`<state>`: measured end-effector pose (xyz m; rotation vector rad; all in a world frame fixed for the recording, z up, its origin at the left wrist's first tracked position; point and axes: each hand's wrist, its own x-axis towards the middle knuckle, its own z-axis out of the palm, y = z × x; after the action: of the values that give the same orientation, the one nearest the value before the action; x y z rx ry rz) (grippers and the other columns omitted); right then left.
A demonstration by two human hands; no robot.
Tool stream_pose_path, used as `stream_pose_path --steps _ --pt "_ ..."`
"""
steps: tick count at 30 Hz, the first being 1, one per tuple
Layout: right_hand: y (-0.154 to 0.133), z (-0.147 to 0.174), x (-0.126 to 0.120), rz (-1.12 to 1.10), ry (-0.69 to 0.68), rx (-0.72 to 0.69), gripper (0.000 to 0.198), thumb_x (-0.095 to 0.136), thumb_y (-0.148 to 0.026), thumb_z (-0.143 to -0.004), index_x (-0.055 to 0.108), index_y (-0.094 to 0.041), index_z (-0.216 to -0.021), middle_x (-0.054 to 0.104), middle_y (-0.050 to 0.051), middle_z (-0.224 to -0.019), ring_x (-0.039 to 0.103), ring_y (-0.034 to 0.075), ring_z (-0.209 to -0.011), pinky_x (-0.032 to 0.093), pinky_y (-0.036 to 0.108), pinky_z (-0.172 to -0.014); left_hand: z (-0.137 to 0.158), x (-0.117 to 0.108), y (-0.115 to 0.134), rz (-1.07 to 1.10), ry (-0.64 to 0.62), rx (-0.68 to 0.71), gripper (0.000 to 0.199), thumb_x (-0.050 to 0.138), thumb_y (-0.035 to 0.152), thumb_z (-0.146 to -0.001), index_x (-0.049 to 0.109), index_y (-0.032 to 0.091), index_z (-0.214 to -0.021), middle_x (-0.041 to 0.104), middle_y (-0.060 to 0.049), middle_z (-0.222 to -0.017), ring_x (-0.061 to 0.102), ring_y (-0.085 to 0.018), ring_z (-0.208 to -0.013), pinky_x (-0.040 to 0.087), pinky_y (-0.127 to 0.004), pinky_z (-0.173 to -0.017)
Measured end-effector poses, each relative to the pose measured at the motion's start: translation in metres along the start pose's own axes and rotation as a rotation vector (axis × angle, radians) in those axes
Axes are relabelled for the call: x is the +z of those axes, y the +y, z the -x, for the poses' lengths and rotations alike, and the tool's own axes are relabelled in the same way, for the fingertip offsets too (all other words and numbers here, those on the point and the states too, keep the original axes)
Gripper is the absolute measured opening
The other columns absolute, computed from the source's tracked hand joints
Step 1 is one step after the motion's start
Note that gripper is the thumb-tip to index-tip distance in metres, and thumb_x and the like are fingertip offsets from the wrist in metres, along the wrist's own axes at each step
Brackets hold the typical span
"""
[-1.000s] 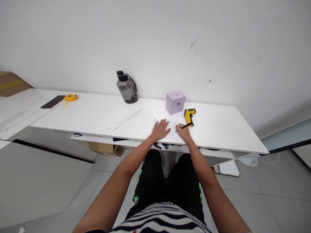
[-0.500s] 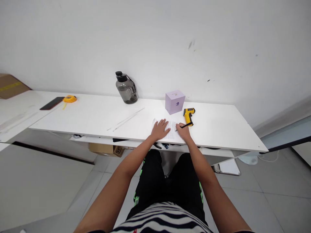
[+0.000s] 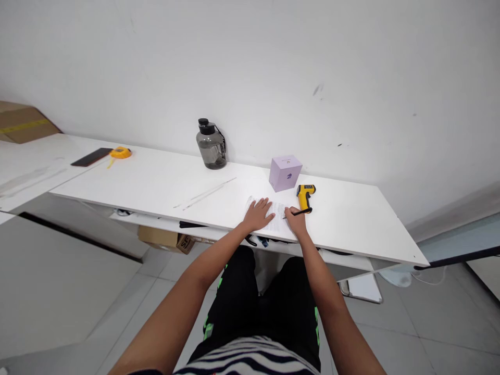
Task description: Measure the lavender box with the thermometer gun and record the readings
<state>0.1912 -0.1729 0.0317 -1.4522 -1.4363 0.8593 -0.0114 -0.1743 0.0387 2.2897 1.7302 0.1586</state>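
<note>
A sheet of paper point(image 3: 278, 221) with faint print or writing lies near the front edge of the white table. My left hand point(image 3: 257, 214) rests flat on its left part, fingers spread. Pinched in my right hand point(image 3: 296, 221) is a black pen point(image 3: 301, 212), its tip at the paper. Just behind the right hand lies a yellow and black infrared thermometer gun point(image 3: 304, 197). A lilac box point(image 3: 285, 173) stands behind the paper, close to the wall. The writing under the pen tip is too small to read.
A grey water jug point(image 3: 211, 147) with a black lid stands by the wall. To the left are an orange tape measure point(image 3: 121, 152), a dark flat slab point(image 3: 91, 157) and a cardboard box point(image 3: 25, 123). Under the white table point(image 3: 351, 219), a shelf holds another carton point(image 3: 160, 237).
The view has tilted and shifted slightly, so the table things appear lower and a little to the right. Both hands keep their places on the paper, the pen still held.
</note>
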Motion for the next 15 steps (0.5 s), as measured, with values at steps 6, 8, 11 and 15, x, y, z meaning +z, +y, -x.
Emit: stream_pose_path --steps 6,8,11,15 --pt "-0.0006 0.0007 -0.0002 -0.002 0.012 0.007 0.043 0.058 -0.052 -0.084 0.031 -0.031 -0.059 0.037 -0.005 -0.060 0.042 0.018 -0.070 0.035 0.034 -0.069 -0.0005 0.0009 -0.0014 -0.005 -0.016 0.010 0.076 0.037 0.056 -0.119 0.040 0.019 -0.185 0.026 -0.009 -0.197 0.024 -0.030 -0.186 0.019 -0.053 -0.153" --pt "-0.0010 0.0007 0.0000 -0.007 0.011 0.006 0.042 0.058 -0.051 -0.085 0.031 -0.031 -0.059 0.037 -0.005 -0.060 0.042 0.018 -0.070 0.036 0.033 -0.069 -0.0002 0.0007 -0.0013 -0.003 -0.016 0.007 0.076 0.037 0.057 -0.119 0.040 0.020 -0.185 0.025 -0.008 -0.198 0.023 -0.029 -0.187 0.018 -0.052 -0.153" --pt "-0.0010 0.0005 0.0003 -0.012 0.006 0.007 0.041 0.057 -0.049 -0.085 0.030 -0.031 -0.060 0.036 -0.005 -0.060 0.041 0.018 -0.069 0.035 0.033 -0.068 0.0006 0.0002 -0.0008 -0.006 -0.016 0.000 0.075 0.036 0.057 -0.119 0.040 0.020 -0.185 0.025 -0.008 -0.198 0.022 -0.029 -0.187 0.018 -0.052 -0.153" --pt "-0.0009 -0.0001 0.0003 -0.015 -0.003 0.014 0.040 0.056 -0.050 -0.085 0.031 -0.031 -0.060 0.036 -0.005 -0.060 0.040 0.017 -0.069 0.035 0.033 -0.068 0.0014 -0.0008 0.0000 -0.015 -0.015 0.002 0.076 0.036 0.057 -0.119 0.041 0.019 -0.184 0.026 -0.008 -0.197 0.024 -0.029 -0.186 0.019 -0.052 -0.153"
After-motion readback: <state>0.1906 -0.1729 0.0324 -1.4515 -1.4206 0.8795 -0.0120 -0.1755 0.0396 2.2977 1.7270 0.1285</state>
